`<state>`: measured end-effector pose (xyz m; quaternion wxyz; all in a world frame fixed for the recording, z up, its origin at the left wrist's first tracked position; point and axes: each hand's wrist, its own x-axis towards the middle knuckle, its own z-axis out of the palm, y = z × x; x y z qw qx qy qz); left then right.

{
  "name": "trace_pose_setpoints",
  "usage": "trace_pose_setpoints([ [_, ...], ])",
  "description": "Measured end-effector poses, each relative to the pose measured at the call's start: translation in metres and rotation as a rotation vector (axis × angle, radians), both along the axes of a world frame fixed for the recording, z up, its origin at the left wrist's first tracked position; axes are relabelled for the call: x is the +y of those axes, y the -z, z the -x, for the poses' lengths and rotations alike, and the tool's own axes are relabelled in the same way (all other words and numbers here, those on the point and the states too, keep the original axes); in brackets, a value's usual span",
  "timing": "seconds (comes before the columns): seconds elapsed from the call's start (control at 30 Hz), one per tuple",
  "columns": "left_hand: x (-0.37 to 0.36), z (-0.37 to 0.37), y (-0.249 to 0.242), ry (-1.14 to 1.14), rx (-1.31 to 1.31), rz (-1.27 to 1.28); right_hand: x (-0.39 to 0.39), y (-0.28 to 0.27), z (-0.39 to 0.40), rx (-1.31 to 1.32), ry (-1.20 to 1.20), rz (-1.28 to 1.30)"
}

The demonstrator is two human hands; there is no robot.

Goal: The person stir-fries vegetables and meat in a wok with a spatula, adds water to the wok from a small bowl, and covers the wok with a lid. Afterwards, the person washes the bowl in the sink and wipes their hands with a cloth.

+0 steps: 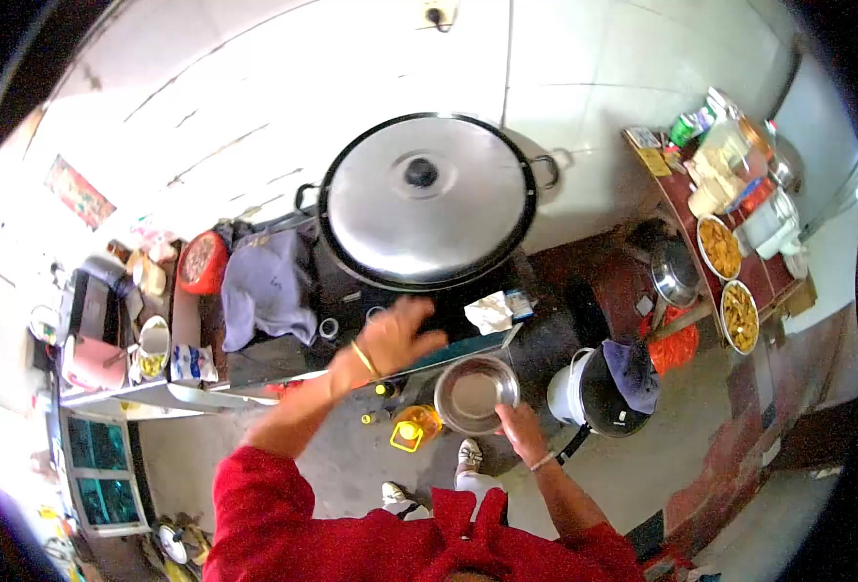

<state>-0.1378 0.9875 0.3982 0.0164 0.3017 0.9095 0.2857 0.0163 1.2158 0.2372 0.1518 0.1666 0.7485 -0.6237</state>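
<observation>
Floor (206,456) below — bowl (476,395) opens upward.

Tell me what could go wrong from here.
The right hand grips the round, silvery metal bowl at one side, so it might tip. The left hand is near the large, round, silvery metal lid; if that is hot, which I can't tell, a touch could burn. The yellow-topped bottle of amber liquid near the white shoes might get kicked.

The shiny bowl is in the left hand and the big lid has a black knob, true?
No, the right hand holds the shiny bowl, not the left hand, as the head view shows. The big lid does have a black knob.
</observation>
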Motion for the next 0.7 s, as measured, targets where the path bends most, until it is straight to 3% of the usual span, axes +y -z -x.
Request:
trace_pose_setpoints([
  [0.07,-0.039,-0.048,0.054,-0.066,-0.344,0.028,-0.026,0.033,0.011,0.46,-0.333,-0.276],
  [0.1,-0.064,-0.059,0.119,0.052,-0.493,-0.229,-0.042,0.014,0.015,0.457,-0.36,-0.292],
  [0.13,-0.085,-0.082,0.138,-0.049,-0.496,-0.187,-0.065,-0.023,0.028,0.39,-0.594,-0.456],
  [0.17,-0.093,-0.105,0.108,-0.266,-0.895,-0.548,-0.09,-0.046,0.038,0.31,-0.824,-0.619],
  [0.23,-0.131,-0.139,0.135,-0.449,-0.922,-0.78,-0.132,-0.053,0.036,0.065,-0.651,-0.212],
  [0.27,-0.153,-0.159,0.156,-0.553,-0.921,-0.878,-0.149,-0.056,0.04,-0.039,-0.732,-0.159],
  [0.3,-0.177,-0.179,0.176,-0.655,-0.917,-0.972,-0.162,-0.054,0.05,0.031,-0.715,-0.087],
  [0.33,-0.199,-0.198,0.188,-0.794,-0.938,-1.002,-0.171,-0.047,0.061,0.127,-0.507,0.061],
  [0.37,-0.22,-0.22,0.201,-0.936,-0.962,-1.025,-0.18,-0.047,0.08,0.299,-0.43,-0.093],
  [0.4,-0.241,-0.245,0.216,-1.024,-0.913,-1.042,-0.186,-0.051,0.098,0.555,-0.404,-0.403],
  [0.43,-0.261,-0.271,0.232,-1.113,-0.861,-1.054,-0.192,-0.047,0.116,0.747,-0.328,-0.479],
  [0.5,-0.297,-0.328,0.258,-1.295,-0.865,-1.217,-0.196,-0.03,0.15,0.795,-0.368,-0.707],
  [0.57,-0.334,-0.402,0.311,-1.419,-0.793,-1.148,-0.204,-0.024,0.165,0.764,-0.434,-0.962],
  [0.63,-0.359,-0.468,0.341,-1.594,-0.898,-1.178,-0.209,-0.016,0.177,0.702,-0.469,-1.037],
  [0.7,-0.365,-0.52,0.356,-1.961,-0.883,-1.136,-0.212,-0.014,0.184,0.733,-0.513,-1.066],
])
